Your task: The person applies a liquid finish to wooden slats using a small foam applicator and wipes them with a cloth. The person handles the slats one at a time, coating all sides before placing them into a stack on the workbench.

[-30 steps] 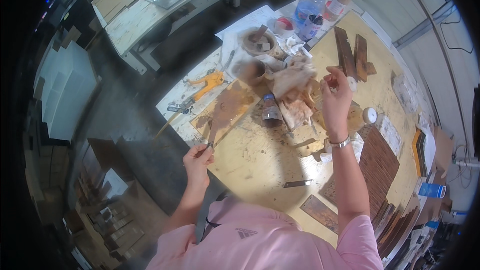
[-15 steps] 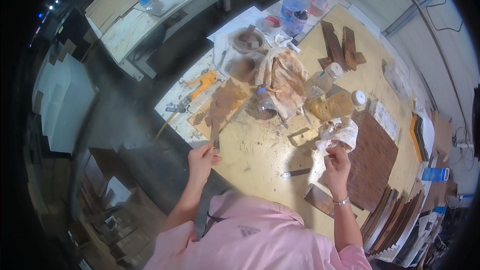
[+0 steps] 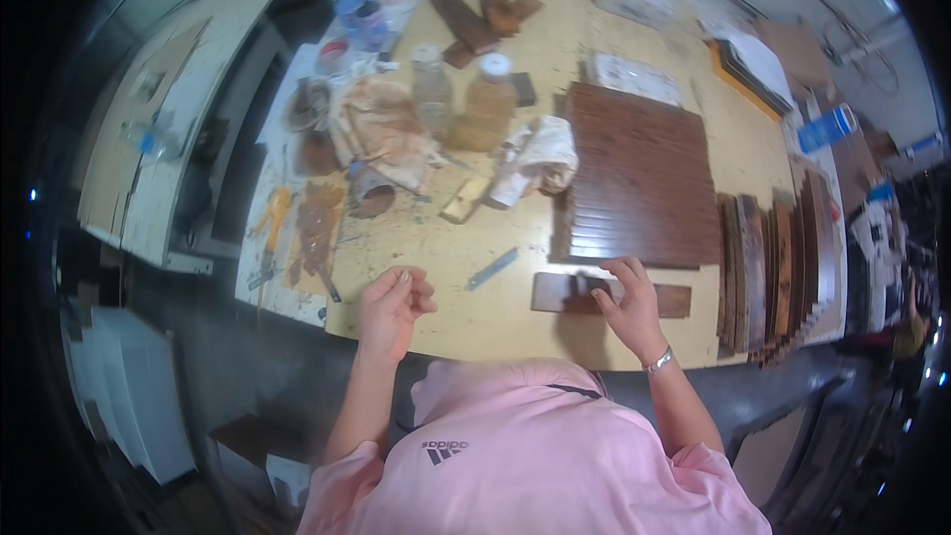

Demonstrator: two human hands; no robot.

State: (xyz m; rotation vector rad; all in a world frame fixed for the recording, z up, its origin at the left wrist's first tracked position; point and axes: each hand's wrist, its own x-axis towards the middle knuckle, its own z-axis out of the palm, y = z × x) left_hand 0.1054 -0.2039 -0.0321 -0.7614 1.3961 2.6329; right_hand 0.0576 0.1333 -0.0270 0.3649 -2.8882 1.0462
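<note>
My left hand (image 3: 393, 309) hovers at the table's front edge, its fingers loosely curled and slightly apart, with nothing visible in them. To its left, a putty knife (image 3: 331, 286) lies with its blade end on a small board (image 3: 315, 228) smeared with brown paste. My right hand (image 3: 631, 312) is open, thumb and fingers spread over a narrow brown wood plank (image 3: 669, 301); contact is hard to tell. Between the hands lies a flat metal strip (image 3: 492, 268). Just beyond my right hand is a large dark brown grooved panel (image 3: 644, 178).
A white stained cloth (image 3: 540, 160), a brown-stained rag (image 3: 381, 129), two capped bottles (image 3: 483, 104) and a tipped jar (image 3: 371, 188) stand or lie farther back. At right, several wood strips (image 3: 773, 272) stand in a row. An orange-handled tool (image 3: 274, 213) lies far left.
The view has swung to the right. My left hand has come away from the putty knife, which lies on the table. My right hand has left the white cloth and opened above the plank.
</note>
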